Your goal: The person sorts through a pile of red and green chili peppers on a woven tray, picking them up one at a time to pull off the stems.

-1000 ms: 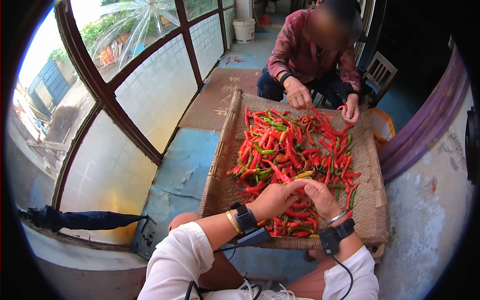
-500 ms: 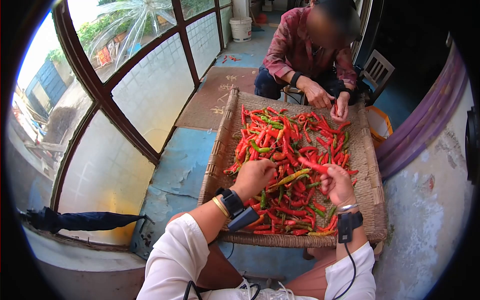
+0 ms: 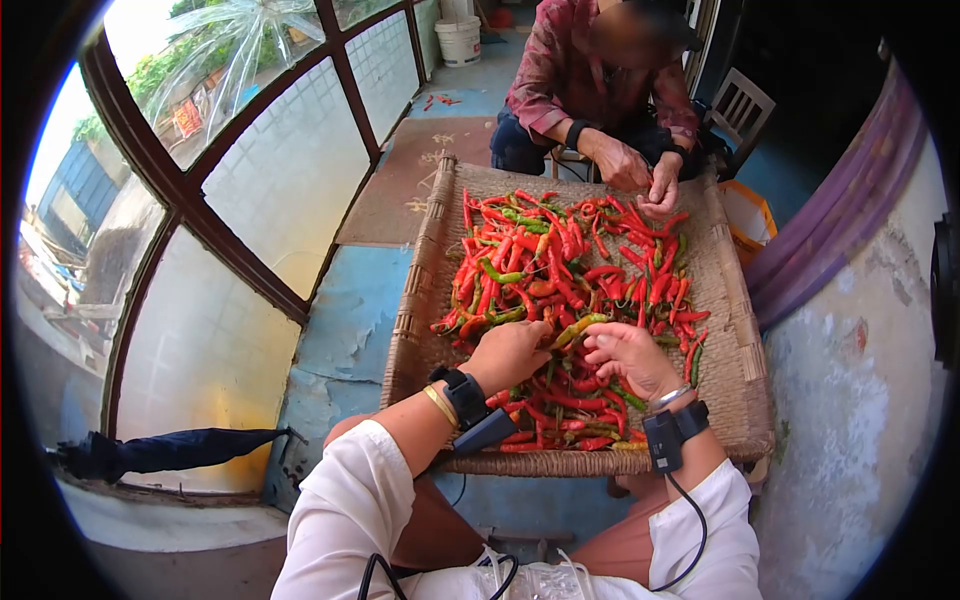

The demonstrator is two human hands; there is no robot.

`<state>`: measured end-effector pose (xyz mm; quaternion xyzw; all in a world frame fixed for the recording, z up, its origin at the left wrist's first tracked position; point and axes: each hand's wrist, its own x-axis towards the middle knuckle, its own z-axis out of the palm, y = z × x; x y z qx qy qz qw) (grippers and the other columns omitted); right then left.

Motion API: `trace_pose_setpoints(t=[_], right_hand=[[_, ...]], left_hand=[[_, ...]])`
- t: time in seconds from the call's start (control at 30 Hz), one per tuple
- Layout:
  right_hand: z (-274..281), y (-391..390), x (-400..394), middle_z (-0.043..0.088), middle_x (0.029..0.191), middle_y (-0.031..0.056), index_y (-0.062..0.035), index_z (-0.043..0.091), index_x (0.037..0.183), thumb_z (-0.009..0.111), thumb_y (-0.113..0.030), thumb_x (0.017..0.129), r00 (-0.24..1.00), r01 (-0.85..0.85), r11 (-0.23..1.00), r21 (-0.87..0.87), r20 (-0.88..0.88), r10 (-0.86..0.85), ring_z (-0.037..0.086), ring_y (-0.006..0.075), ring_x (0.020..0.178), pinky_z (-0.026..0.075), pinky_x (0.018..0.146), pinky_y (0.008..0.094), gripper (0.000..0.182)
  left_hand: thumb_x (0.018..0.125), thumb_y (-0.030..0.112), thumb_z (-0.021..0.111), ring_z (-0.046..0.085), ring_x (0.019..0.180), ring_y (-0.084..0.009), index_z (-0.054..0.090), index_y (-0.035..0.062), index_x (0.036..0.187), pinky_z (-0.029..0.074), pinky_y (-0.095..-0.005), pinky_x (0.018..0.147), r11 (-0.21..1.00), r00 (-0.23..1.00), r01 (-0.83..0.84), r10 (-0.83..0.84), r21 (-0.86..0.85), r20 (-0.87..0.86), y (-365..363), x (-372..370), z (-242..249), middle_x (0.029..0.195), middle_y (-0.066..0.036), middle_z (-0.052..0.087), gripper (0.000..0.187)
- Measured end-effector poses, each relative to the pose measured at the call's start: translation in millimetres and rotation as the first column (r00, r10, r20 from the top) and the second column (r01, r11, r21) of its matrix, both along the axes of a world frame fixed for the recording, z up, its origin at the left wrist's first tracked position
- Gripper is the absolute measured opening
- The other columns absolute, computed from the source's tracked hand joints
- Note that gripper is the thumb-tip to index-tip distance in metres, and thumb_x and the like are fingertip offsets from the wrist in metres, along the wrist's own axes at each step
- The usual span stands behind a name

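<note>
A yellow-green chili pepper lies between my two hands, above the heap of red and green chili peppers. My left hand is closed, thumb and fingers pinched at the near end of that yellow-green pepper. Opposite it, my right hand has its fingers loosely bent and apart, fingertips right by the pepper's far end. The heap rests on a woven tray with a thick braided rim. Both my wrists carry strapped devices.
Across the tray sits another person, whose hands meet over its far edge. A folded umbrella leans at the left under the windows. A white bucket stands far back, and a purple curtain hangs at the right.
The red chili pepper that my right hand held is out of its fingers. My right hand has moved left and opened, nearer my left hand. The view has shifted slightly.
</note>
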<state>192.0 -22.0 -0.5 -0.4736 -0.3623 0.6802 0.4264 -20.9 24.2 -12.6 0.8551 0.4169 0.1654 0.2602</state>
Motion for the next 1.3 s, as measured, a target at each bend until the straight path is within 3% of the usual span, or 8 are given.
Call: trace_pose_setpoints(t=[0.3,0.57,0.7,0.8,1.1,1.17,1.27,1.3], right_hand=[[-4.5,-2.2,-12.5,0.057,0.094,0.0094,0.0067,0.043,0.117,0.051,-0.015,0.084,0.934,-0.235,0.972,-0.029,0.270,0.234,0.057,0.0125,0.076,0.047,0.059,0.0214,0.040],[2.0,-3.8,-13.4,0.057,0.085,0.0054,-0.0004,0.036,0.123,0.054,-0.020,0.084,1.000,-0.002,0.998,0.056,-0.014,0.003,0.056,0.0096,0.064,0.045,0.050,0.0190,0.047],[10.7,-7.3,-11.6,0.057,0.087,0.0046,-0.0017,0.038,0.122,0.054,-0.018,0.084,0.982,-0.146,0.989,-0.007,-0.125,0.144,0.057,0.0098,0.067,0.046,0.050,0.0193,0.045],[11.5,-7.7,-13.7,0.059,0.084,0.0052,-0.0017,0.041,0.119,0.054,-0.018,0.083,0.977,-0.208,0.978,0.033,-0.041,0.209,0.058,0.0099,0.066,0.046,0.051,0.0200,0.041],[16.2,-11.4,-21.6,0.058,0.072,0.0008,-0.0003,0.063,0.083,0.064,-0.015,0.074,0.713,-0.390,0.891,0.233,0.688,0.132,0.055,0.0089,0.061,0.044,0.054,0.0231,0.017],[5.1,-5.8,-19.1,0.057,0.071,0.0016,-0.0001,0.060,0.080,0.064,-0.011,0.072,0.693,-0.507,0.599,0.620,0.706,-0.144,0.055,0.0097,0.061,0.045,0.056,0.0251,0.015],[-7.2,-4.0,-14.3,0.058,0.073,0.0031,0.0000,0.057,0.081,0.062,-0.010,0.075,0.791,-0.378,0.804,0.458,0.611,0.023,0.055,0.0093,0.062,0.045,0.055,0.0234,0.013],[7.9,-8.6,-18.5,0.058,0.071,0.0033,0.0000,0.056,0.088,0.057,-0.009,0.079,0.920,-0.242,0.955,0.172,0.355,0.169,0.055,0.0084,0.059,0.046,0.054,0.0210,0.013]], left_hand=[[0.070,0.016,0.059,0.057,0.074,-0.0299,0.057,0.0040,0.084,0.045,-0.0383,0.063,0.985,0.985,0.172,-0.172,-0.012,-0.008,1.6,0.3,-3.8,0.076,-0.012,0.059,0.019],[0.077,0.008,0.057,0.058,0.065,-0.0131,0.056,0.0021,0.099,0.046,-0.0265,0.059,0.930,0.911,0.291,-0.197,-0.226,0.362,-10.1,2.6,21.1,0.071,-0.009,0.058,0.023],[0.082,0.008,0.053,0.053,0.066,-0.0043,0.055,0.0023,0.106,0.046,-0.0223,0.058,0.837,0.854,0.367,-0.130,-0.405,0.504,-14.8,1.7,28.7,0.069,0.000,0.056,0.025],[0.084,0.012,0.052,0.052,0.062,-0.0040,0.057,0.0014,0.103,0.045,-0.0195,0.055,0.715,0.839,0.336,0.068,-0.613,0.539,-17.3,-3.6,38.3,0.070,0.001,0.056,0.022],[0.084,0.011,0.055,0.048,0.054,-0.0028,0.059,0.0021,0.089,0.039,-0.0164,0.047,0.746,0.735,0.167,0.341,-0.644,0.586,-6.7,-8.4,32.5,0.066,0.001,0.056,0.011],[0.084,0.011,0.055,0.049,0.053,-0.0031,0.058,0.0024,0.087,0.039,-0.0160,0.046,0.743,0.677,0.220,0.351,-0.632,0.647,-6.0,-9.0,33.3,0.065,0.001,0.057,0.010],[0.084,0.012,0.056,0.049,0.051,-0.0033,0.058,0.0028,0.084,0.039,-0.0157,0.045,0.780,0.695,0.127,0.371,-0.613,0.616,-5.0,-10.1,38.6,0.065,0.001,0.057,0.009],[0.084,0.012,0.055,0.049,0.050,-0.0033,0.058,0.0031,0.083,0.039,-0.0153,0.044,0.789,0.687,0.107,0.381,-0.605,0.618,-2.7,-10.7,35.5,0.064,0.001,0.057,0.010]])
